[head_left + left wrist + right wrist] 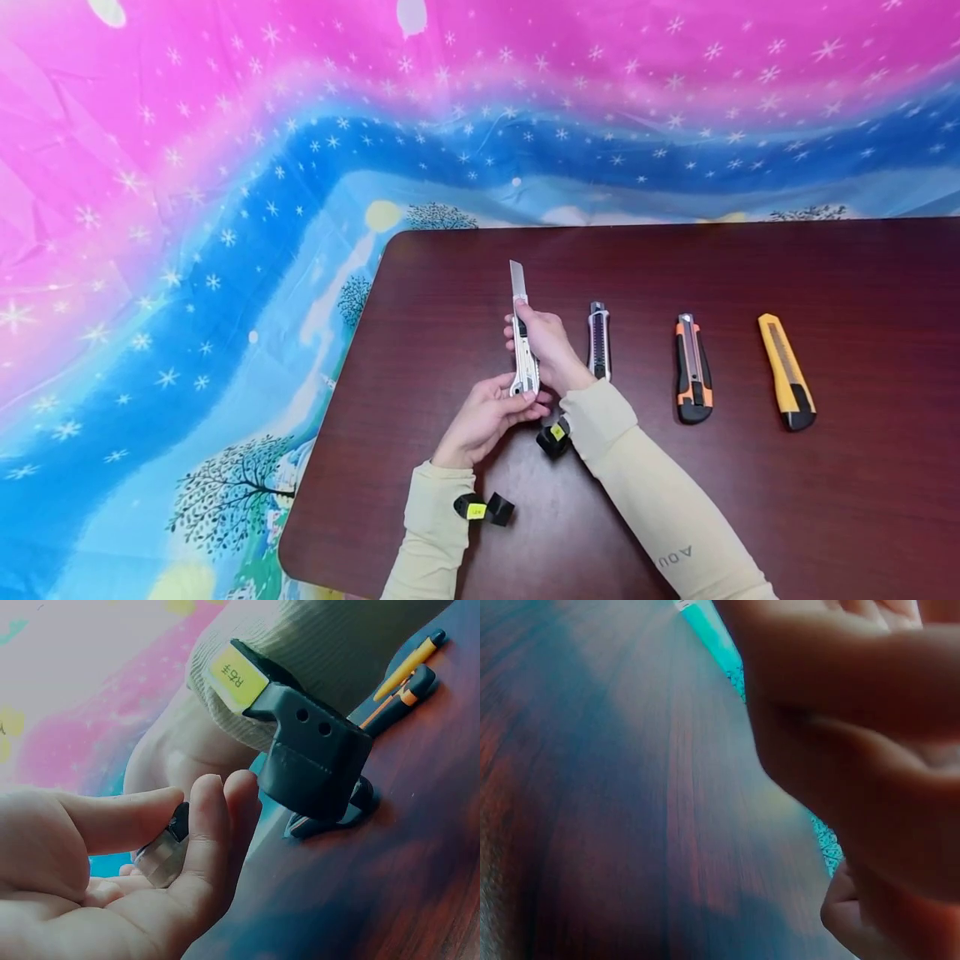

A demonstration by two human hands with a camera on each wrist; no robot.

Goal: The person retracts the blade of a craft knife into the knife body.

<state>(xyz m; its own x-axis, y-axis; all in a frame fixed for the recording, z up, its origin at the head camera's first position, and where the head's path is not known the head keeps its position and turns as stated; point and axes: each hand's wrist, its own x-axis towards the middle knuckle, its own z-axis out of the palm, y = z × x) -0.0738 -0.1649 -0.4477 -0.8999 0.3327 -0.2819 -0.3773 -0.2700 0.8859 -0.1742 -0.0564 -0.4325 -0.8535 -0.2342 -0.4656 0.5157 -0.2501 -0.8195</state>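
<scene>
A silver utility knife (524,362) is held above the table, its blade (518,279) extended and pointing away from me. My right hand (552,343) grips the upper handle, with the thumb lying along it near the black slider. Lower down, my left hand (486,417) pinches the handle's butt end between thumb and fingers. The left wrist view shows that metal end (163,859) between the left thumb and fingers. In the right wrist view the right hand (870,750) fills the right side, and the knife cannot be made out.
On the dark wooden table (420,317), to the right of the hands, lie a grey-and-black cutter (597,333), an orange-and-black cutter (692,367) and a yellow cutter (784,367). The right forearm partly covers the nearest one. A patterned cloth (225,208) hangs behind and left.
</scene>
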